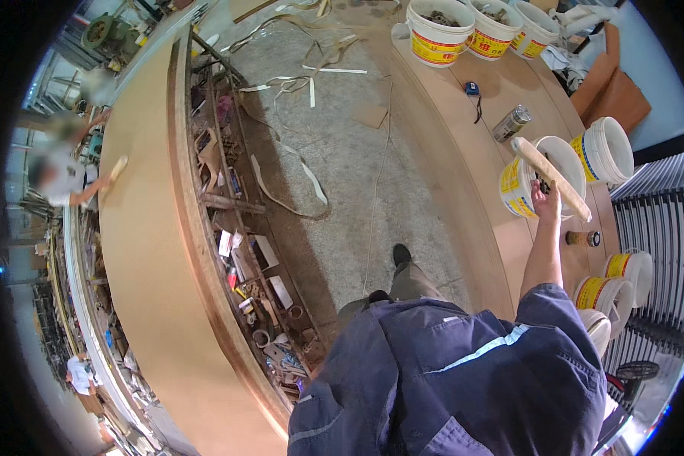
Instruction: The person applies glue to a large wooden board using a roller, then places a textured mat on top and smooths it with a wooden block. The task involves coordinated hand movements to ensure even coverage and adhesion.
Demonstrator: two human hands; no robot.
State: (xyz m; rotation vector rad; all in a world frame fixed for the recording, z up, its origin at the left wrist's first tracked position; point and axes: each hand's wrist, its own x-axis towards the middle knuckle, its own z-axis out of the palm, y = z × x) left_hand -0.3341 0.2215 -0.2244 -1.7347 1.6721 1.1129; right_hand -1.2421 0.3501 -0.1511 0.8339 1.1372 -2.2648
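Tan roll (549,174) lies against the right hand (546,203), fingers partly curled, grip uncertain; left hand unseen.

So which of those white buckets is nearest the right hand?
The bucket overlapped by the right hand and crossed by the long pale bar; the other white buckets stand farther off, with no bar across them.

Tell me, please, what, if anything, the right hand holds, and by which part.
The right hand holds a long pale bar, apparently near its middle.
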